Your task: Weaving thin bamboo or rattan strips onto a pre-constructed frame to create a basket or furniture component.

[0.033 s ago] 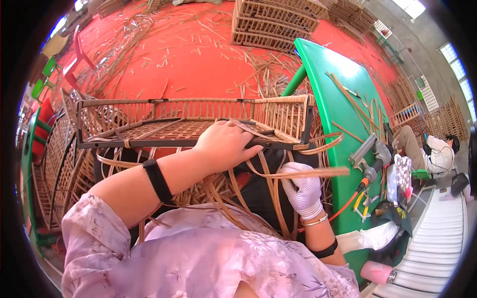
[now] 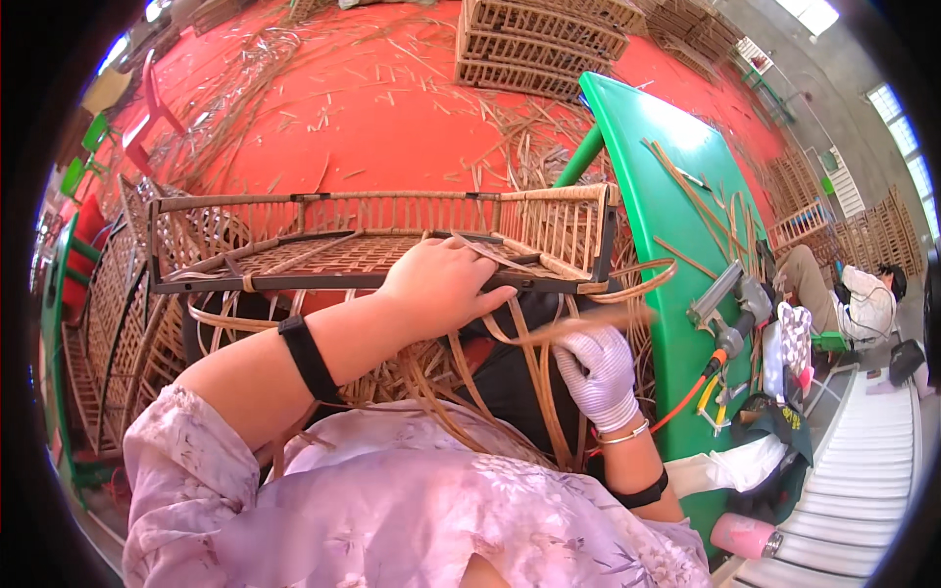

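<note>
A shallow woven rattan basket (image 2: 392, 203) with a dark frame lies across my lap, its open side toward me. Bare, my left hand (image 2: 443, 279) grips the near rim, fingers over it and thumb on the near side. Under that hand a flat rattan strip (image 2: 529, 338) runs out to the right. At the strip, just below the basket's right corner, my right hand (image 2: 598, 377) in a white striped glove is closed with its fingers curled. The strip's free end is blurred. Several more loose strips (image 2: 549, 412) hang from the rim over my lap.
On my right stands a green table (image 2: 676, 235) with strips and a nail gun (image 2: 730, 309) on an orange hose. Stacked baskets (image 2: 539, 49) and scraps lie on the red floor (image 2: 392, 108). A pink bottle (image 2: 745, 537) is at lower right; another person (image 2: 863, 304) sits beyond.
The free end of the rattan strip has swung up and is now blurred. My right hand has shifted very slightly. My left hand keeps its place on the rim.
</note>
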`<state>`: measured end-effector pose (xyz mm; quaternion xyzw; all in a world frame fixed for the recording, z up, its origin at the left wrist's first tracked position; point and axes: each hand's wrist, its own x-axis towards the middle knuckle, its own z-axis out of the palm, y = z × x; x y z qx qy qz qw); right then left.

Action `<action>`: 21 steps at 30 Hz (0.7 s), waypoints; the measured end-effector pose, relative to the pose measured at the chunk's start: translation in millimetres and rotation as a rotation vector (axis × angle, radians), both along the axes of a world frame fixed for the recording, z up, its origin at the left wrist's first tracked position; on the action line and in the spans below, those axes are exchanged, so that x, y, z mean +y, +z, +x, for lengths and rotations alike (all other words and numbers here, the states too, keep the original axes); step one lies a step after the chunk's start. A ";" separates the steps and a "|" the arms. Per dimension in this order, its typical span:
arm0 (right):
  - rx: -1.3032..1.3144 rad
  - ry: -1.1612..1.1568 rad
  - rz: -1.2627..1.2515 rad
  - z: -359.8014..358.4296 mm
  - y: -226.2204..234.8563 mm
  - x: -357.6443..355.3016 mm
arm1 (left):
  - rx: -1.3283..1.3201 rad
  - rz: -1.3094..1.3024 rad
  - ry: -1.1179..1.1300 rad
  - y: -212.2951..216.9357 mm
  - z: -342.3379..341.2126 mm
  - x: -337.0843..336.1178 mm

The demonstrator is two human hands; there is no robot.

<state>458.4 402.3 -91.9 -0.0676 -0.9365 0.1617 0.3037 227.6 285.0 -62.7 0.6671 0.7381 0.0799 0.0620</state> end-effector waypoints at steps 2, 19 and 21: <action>0.059 -0.077 -0.023 1.6 7.4 6.0 | -0.013 0.123 -0.006 -7.0 -2.0 -0.2; -0.083 -0.154 0.007 3.0 17.8 22.3 | 0.157 0.173 0.087 4.9 -52.7 22.2; -0.051 -0.166 0.002 -2.3 19.3 23.8 | 0.165 0.186 0.091 3.9 -56.7 20.6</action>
